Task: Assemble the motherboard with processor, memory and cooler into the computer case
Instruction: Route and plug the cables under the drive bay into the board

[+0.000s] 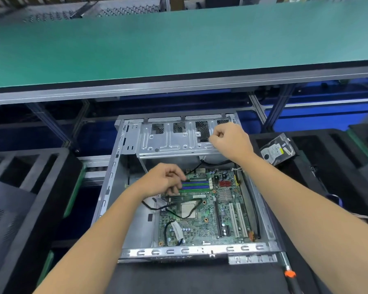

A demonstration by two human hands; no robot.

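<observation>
The computer case (123, 211) lies open on its side, and the motherboard (208, 211) sits flat inside it, toward the right wall. The left hand (164, 179) is over the far left corner of the board, its fingers (174, 190) curled and touching the left ends of the blue and green memory slots (197, 186); whether they pinch something small there I cannot tell, because the hand covers that spot. The right hand (228, 140) is farther away, at the right end of the metal drive cage (168, 139), with its fingers closed like a fist; if something thin is between them, it is too small to make out. The processor socket (187, 210) is in the middle of the board, and a black cable (157, 207) crosses it. To the far right, a hard drive (277, 150) rests on black foam (319, 158). A screwdriver (290, 274) with an orange collar lies near the right corner, its handle cut off by the lower edge.
</observation>
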